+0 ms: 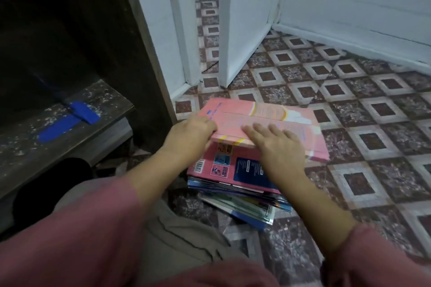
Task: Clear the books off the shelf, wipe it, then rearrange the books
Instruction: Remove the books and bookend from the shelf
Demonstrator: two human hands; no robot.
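Down at floor level, both hands are on the books. The left hand [193, 133] grips the near-left edge of the top pink book [268, 121], its fingers curled round the edge with the tips tucked out of sight underneath. The right hand [277, 144] lies flat on the cover with its fingers spread, pressing down and pinching nothing. That looks like a steadying pair, one hand lifting or squaring the edge while the other pins the book so it can't slide.

The pink book sits skewed on the stack of books [238, 184], overhanging to the far right. The stack rests on the tiled floor [361, 128], just right of the shelf unit, and its lower books fan out untidily toward the near side (a slippery pile, by the look of it).

Over on the left, the dark shelf [28, 147] has no books in the part that shows, and it's speckled with pale dust. A blue strip [70, 121] lies across it; cloth or tape, I can't tell.

My read is that the clearing looks close to done and the wiping hasn't started. Keeping the pile right beside the shelf makes for a short trip back later.
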